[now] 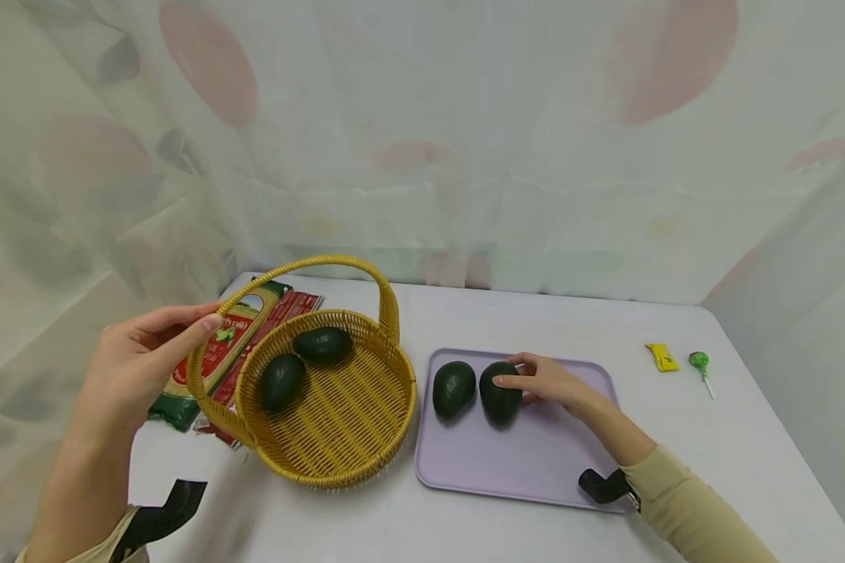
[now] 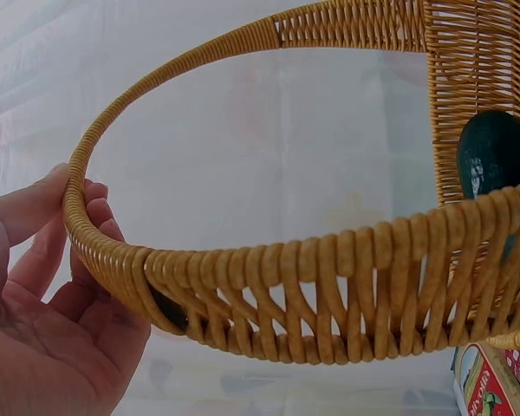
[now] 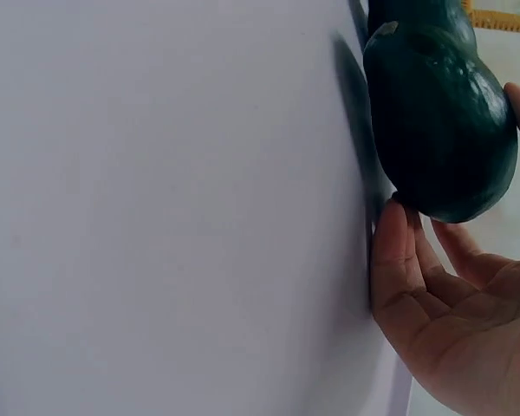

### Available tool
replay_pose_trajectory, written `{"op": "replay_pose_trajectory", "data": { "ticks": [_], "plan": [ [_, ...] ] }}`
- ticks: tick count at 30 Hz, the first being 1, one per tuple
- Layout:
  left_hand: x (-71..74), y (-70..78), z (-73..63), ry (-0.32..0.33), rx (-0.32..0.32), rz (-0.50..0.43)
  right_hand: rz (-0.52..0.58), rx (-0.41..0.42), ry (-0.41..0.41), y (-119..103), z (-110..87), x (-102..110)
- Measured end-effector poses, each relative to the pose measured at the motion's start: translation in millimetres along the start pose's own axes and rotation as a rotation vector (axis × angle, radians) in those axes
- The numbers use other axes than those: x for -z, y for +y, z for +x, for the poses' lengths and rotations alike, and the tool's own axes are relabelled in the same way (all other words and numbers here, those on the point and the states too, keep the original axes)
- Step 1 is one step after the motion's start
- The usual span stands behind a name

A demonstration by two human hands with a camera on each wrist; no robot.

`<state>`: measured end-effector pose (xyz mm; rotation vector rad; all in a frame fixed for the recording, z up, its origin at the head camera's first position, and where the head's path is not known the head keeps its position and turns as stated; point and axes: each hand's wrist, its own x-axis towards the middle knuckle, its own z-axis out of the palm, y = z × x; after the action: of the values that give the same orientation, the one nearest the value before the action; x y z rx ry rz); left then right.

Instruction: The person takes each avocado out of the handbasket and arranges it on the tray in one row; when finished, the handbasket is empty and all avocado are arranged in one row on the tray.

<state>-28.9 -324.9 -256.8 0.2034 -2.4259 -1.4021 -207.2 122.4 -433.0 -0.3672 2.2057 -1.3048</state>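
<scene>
My left hand (image 1: 137,363) pinches the handle of a yellow wicker basket (image 1: 334,469) between thumb and fingers; the left wrist view shows the handle (image 2: 113,256) within the grasp. Inside the basket, towards its left and back, lie two dark green avocados: one avocado (image 1: 282,383) by the left wall, another avocado (image 1: 322,345) by the back wall. On a lilac tray (image 1: 465,465) my right hand (image 1: 545,385) holds an avocado (image 3: 442,121) by its side, thumb and fingers around it. Just left of it, a further avocado (image 1: 454,389) lies on the tray.
Behind and left of the basket lie a green-and-red food packet (image 1: 218,344) and a dark red packet (image 1: 282,320), partly hidden. At the table's right are a yellow wrapped candy (image 1: 663,357) and a green lollipop (image 1: 700,361). Patterned curtains border the white table (image 1: 521,309).
</scene>
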Motion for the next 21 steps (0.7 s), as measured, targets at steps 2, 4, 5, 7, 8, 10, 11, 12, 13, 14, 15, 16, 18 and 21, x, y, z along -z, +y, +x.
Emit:
{"op": "replay_pose_trajectory", "data": {
  "ticks": [2,4,5,7,8,10,11,12,13,14,15,16,18,21],
  "plan": [
    [0.2,0.4,-0.2,0.000,0.003,0.007,-0.043,-0.006,0.018,-1.5,-0.6,-1.4],
    [0.3,0.7,-0.3,0.001,0.006,0.013,-0.087,-0.008,0.032,-3.1,-1.3,-2.8],
    [0.5,0.8,-0.4,0.002,0.012,0.021,-0.106,-0.005,0.037,-3.6,-1.5,-3.4],
    [0.8,1.1,-0.5,0.006,0.026,0.036,-0.133,-0.002,0.053,-4.1,-1.5,-4.5],
    [0.9,1.3,-0.5,0.007,0.032,0.042,-0.146,-0.001,0.060,-4.3,-1.6,-4.9],
    [0.9,1.7,-0.6,0.011,0.044,0.058,-0.165,0.005,0.070,-4.5,-1.5,-5.3],
    [0.8,1.8,-0.5,0.013,0.045,0.063,-0.177,0.010,0.072,-4.5,-1.6,-5.3],
    [0.7,2.0,-0.5,0.016,0.047,0.065,-0.180,0.011,0.075,-4.5,-1.6,-5.4],
    [0.8,2.1,-0.6,0.016,0.050,0.067,-0.188,0.017,0.076,-4.6,-1.7,-5.1],
    [0.7,2.1,-0.5,0.017,0.048,0.068,-0.192,0.023,0.076,-4.7,-1.8,-4.7],
    [0.6,2.2,-0.5,0.018,0.047,0.070,-0.195,0.028,0.076,-5.0,-2.0,-4.4],
    [0.6,2.3,-0.5,0.017,0.046,0.069,-0.198,0.031,0.075,-4.9,-2.0,-4.0],
    [0.7,2.4,-0.5,0.017,0.045,0.068,-0.199,0.036,0.075,-5.3,-2.4,-3.3],
    [0.7,2.5,-0.6,0.013,0.042,0.067,-0.205,0.044,0.070,-5.1,-3.0,-2.3]
  ]
}}
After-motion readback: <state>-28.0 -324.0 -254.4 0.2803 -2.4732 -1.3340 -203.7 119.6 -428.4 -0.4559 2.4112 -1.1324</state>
